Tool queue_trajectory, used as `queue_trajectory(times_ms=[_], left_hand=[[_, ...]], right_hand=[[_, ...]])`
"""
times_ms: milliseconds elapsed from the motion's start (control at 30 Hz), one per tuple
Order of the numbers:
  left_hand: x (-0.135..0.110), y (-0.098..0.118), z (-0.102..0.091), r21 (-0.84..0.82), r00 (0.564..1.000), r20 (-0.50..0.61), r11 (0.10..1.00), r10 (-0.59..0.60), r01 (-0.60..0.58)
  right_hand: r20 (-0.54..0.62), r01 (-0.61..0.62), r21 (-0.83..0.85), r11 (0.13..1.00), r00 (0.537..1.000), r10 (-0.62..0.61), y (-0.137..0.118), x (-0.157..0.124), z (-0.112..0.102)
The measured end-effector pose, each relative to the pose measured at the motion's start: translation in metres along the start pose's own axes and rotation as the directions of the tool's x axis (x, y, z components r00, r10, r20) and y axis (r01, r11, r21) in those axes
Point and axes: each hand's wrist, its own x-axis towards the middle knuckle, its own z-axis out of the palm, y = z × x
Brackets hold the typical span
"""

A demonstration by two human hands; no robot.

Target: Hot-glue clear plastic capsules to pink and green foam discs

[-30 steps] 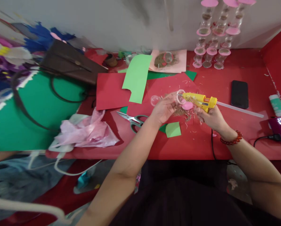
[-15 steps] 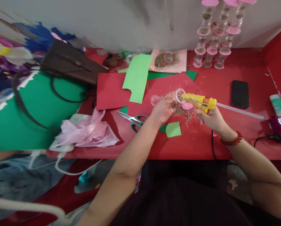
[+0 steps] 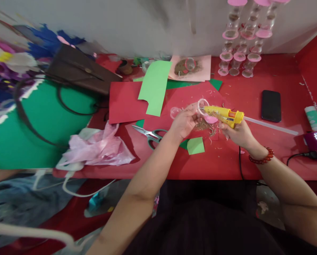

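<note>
My right hand (image 3: 239, 132) is wrapped round a yellow hot glue gun (image 3: 223, 112), a clear glue stick (image 3: 271, 125) jutting from its back end. The gun's nozzle is at the rim of a clear plastic cup (image 3: 203, 102), whose round opening faces me. Fingers of my left hand (image 3: 186, 122) are closed on this cup. A pink disc (image 3: 210, 119) shows just below the nozzle; whether it is joined to the cup I cannot tell. Left of the cup, a second clear round piece (image 3: 175, 112) lies on red paper (image 3: 158, 102). Brown shreds (image 3: 204, 125) are scattered under my hands.
Scissors (image 3: 150, 135) lie by my left forearm, with light green paper (image 3: 155, 86) behind. Linked clear cups with pink discs (image 3: 239, 56) stand against the wall. A phone (image 3: 271, 105) and a glue tube (image 3: 314, 118) are at right; a pink plastic bag (image 3: 100, 147) and a brown handbag (image 3: 81, 69) at left.
The cup and the glue gun's nozzle have shifted very slightly left. Both hands keep their holds, and the things on the table stay where they were.
</note>
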Motion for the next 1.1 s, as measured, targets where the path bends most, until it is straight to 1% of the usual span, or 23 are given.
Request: queue_trajectory(times_ms=[133,300,400,600,767,900,1100], left_hand=[[0.000,0.000,-0.001,-0.001,1.000,0.004,1.000,0.012,-0.012],[-0.001,0.001,0.000,0.006,1.000,-0.005,1.000,0.009,-0.009],[-0.002,0.002,0.002,-0.012,1.000,-0.023,1.000,0.011,-0.011],[-0.003,0.003,0.004,-0.038,1.000,-0.019,0.999,0.022,-0.023],[-0.004,0.004,0.005,-0.062,0.998,-0.060,0.998,0.007,-0.011],[-0.003,0.004,0.003,-0.084,0.997,-0.065,0.996,0.027,-0.033],[-0.001,0.002,0.001,-0.111,0.997,-0.048,0.991,0.064,-0.069]], right_hand=[[0.004,-0.002,-0.002,1.000,1.000,0.002,-0.002,0.000,0.001],[-0.008,-0.018,-0.013,1.000,1.000,0.018,0.002,-0.001,0.000],[-0.019,-0.026,-0.017,1.000,0.999,0.026,0.006,-0.002,0.000],[-0.025,-0.038,-0.022,0.999,0.999,0.037,0.008,-0.002,0.000],[-0.021,-0.019,-0.007,1.000,1.000,0.019,0.005,-0.002,0.001],[-0.010,-0.020,-0.032,0.999,1.000,0.020,0.004,-0.001,0.001],[-0.022,0.001,-0.018,1.000,1.000,-0.001,0.003,-0.001,0.002]])
